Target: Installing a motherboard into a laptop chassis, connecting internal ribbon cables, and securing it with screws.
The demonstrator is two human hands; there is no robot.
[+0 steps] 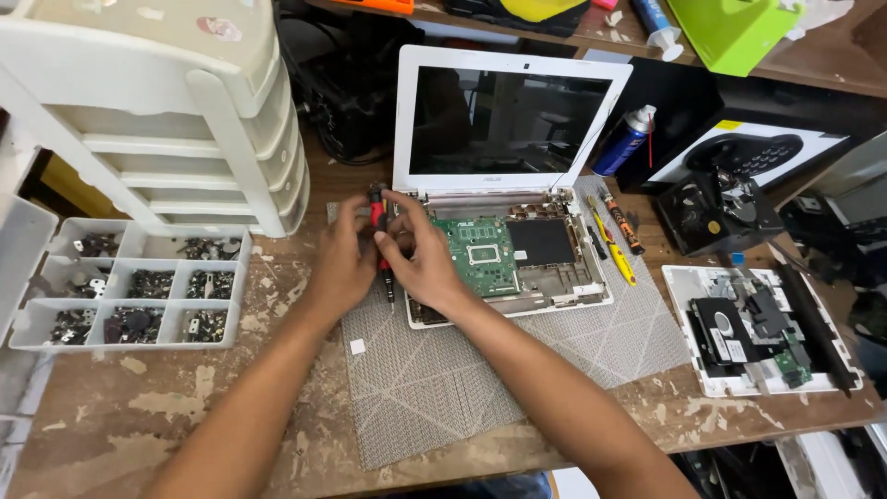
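Observation:
A white laptop lies open on a grey mat with its keyboard cover off, showing a green circuit board and a black pad. Its dark screen stands upright behind. My left hand and my right hand meet at the laptop's left rear corner. Both hold a red and black screwdriver, which stands nearly upright with its tip down by the laptop's left edge. My fingers hide most of its shaft.
A white parts tray with several compartments of small metal pieces sits at the left, below a white drawer unit. A yellow screwdriver and an orange tool lie right of the laptop. Farther right are a blue spray can and a dismantled white device.

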